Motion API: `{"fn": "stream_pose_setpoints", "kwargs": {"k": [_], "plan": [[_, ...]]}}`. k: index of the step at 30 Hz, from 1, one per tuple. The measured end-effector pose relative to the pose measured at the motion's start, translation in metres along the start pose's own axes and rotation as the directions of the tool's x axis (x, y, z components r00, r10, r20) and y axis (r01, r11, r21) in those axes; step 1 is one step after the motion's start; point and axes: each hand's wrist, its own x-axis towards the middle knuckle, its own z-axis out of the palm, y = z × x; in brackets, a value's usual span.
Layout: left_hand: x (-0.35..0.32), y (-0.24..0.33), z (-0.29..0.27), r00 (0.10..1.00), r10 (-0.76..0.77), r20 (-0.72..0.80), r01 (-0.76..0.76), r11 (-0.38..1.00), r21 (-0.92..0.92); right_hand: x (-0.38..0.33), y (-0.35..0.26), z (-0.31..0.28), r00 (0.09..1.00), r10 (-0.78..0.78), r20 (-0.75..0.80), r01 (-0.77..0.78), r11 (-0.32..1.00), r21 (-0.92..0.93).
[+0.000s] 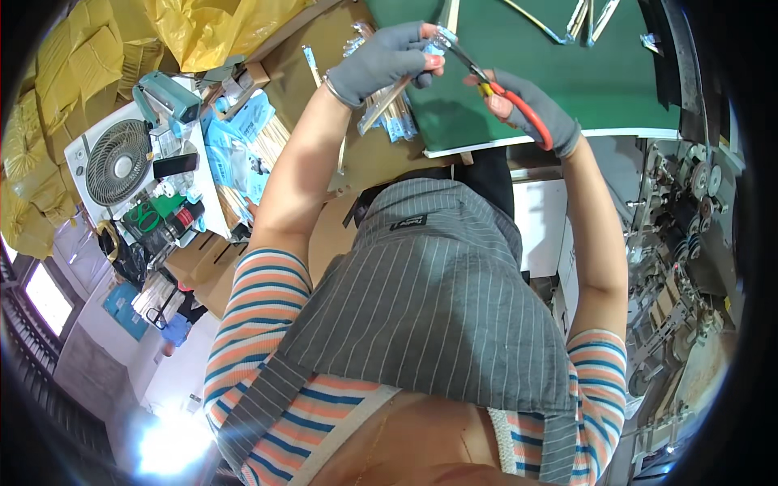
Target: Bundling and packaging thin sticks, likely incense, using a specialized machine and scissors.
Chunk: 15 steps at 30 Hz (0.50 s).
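My left hand (379,66), in a grey glove with bare fingertips, pinches a slim packet of wooden sticks (383,105) in a clear and blue wrapper. The packet slants down and left from my fingers. Fingers of my right hand (545,104), gloved in grey too, wrap round scissors with red and yellow handles (525,113). Their dark blades (465,58) reach the wrapper end at my left fingertips; whether they are apart there is too small to tell. Below my left hand, more wrapped sticks (399,121) lie in a loose bunch at the green work surface's edge.
The green work surface (559,73) has a pale front edge, with thin sticks (559,32) at its far side. To the left stand a fan (120,162) and blue bags of sticks (243,154). Yellow wrapping (89,73) fills the far left; machinery (677,267) stands on the right.
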Motion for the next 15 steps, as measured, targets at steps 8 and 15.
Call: {"fn": "stream_pose_setpoints", "kwargs": {"k": [8, 15], "plan": [[-0.005, 0.008, 0.002, 0.999, 0.044, 0.033, -0.046, 0.995, 0.085, 0.004, -0.005, 0.001, 0.993, -0.096, -0.064, 0.095, 0.995, -0.023], [-0.010, 0.005, -0.003, 1.000, 0.001, 0.028, -0.004, 0.995, 0.099, -0.005, -0.010, 0.002, 0.956, 0.293, 0.025, -0.294, 0.949, 0.111]]}}
